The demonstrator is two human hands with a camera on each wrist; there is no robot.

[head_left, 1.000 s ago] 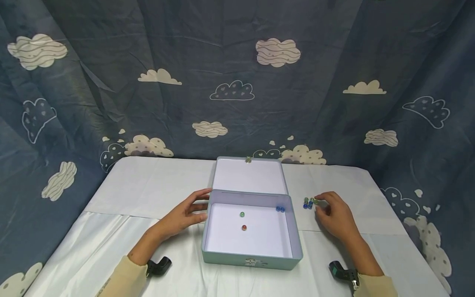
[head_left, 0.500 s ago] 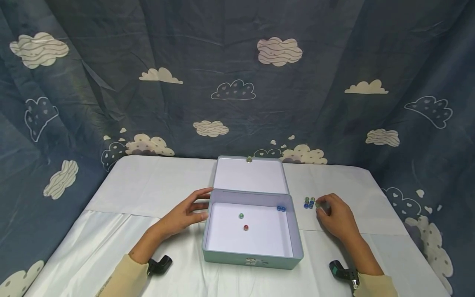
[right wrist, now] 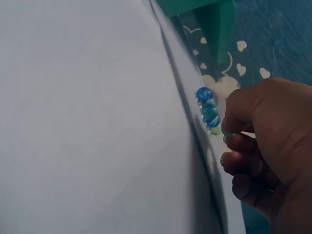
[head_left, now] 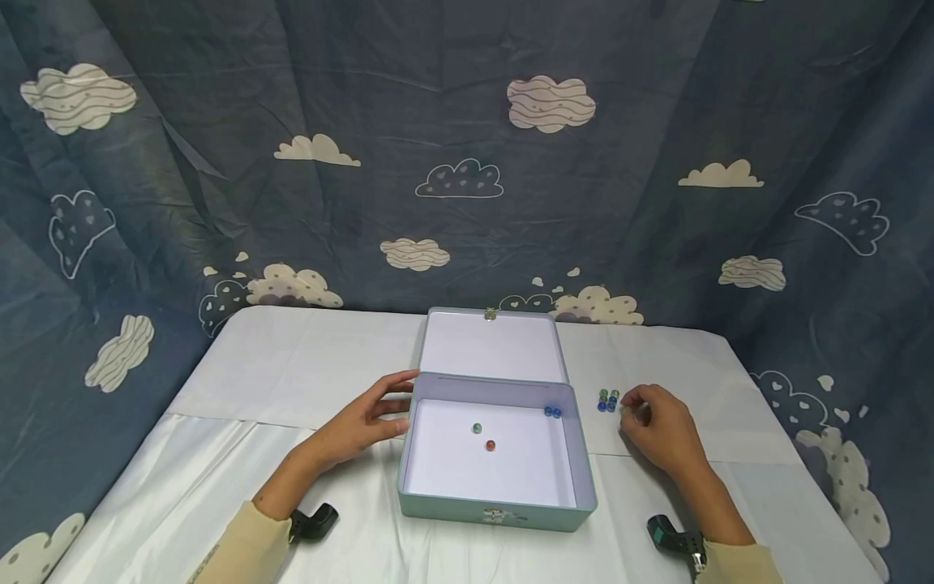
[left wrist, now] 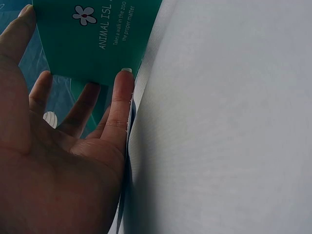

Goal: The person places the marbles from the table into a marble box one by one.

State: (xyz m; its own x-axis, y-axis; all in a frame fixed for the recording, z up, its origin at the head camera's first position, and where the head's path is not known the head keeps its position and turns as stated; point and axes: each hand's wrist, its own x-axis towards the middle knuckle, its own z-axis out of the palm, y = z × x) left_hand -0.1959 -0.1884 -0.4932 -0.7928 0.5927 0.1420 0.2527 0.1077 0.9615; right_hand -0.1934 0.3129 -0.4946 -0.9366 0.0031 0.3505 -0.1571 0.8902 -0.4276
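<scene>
A green tin box [head_left: 498, 478] with a pale inside stands on the white cloth, its lid [head_left: 490, 347] laid back behind it. Inside lie a green marble [head_left: 477, 428], a red marble [head_left: 490, 445] and two blue marbles [head_left: 552, 413] at the back right. My left hand [head_left: 365, 422] rests against the box's left side with fingers spread; the left wrist view shows its fingertips at the printed green wall [left wrist: 92, 44]. To the right of the box, my right hand [head_left: 660, 426] pinches a green marble [right wrist: 227, 132], mostly hidden by thumb and finger. Close beside it sit several blue and green marbles [head_left: 607, 401].
White cloth [head_left: 306, 357] covers the table, with a crease running across it. Behind and at both sides hangs a dark blue curtain [head_left: 460, 97] printed with clouds. Black wrist devices [head_left: 315, 523] sit below both hands.
The red marble has rolled right inside the box, and the green one there has shifted slightly. My right fingers have moved slightly down around the marble. My left hand stays at the box.
</scene>
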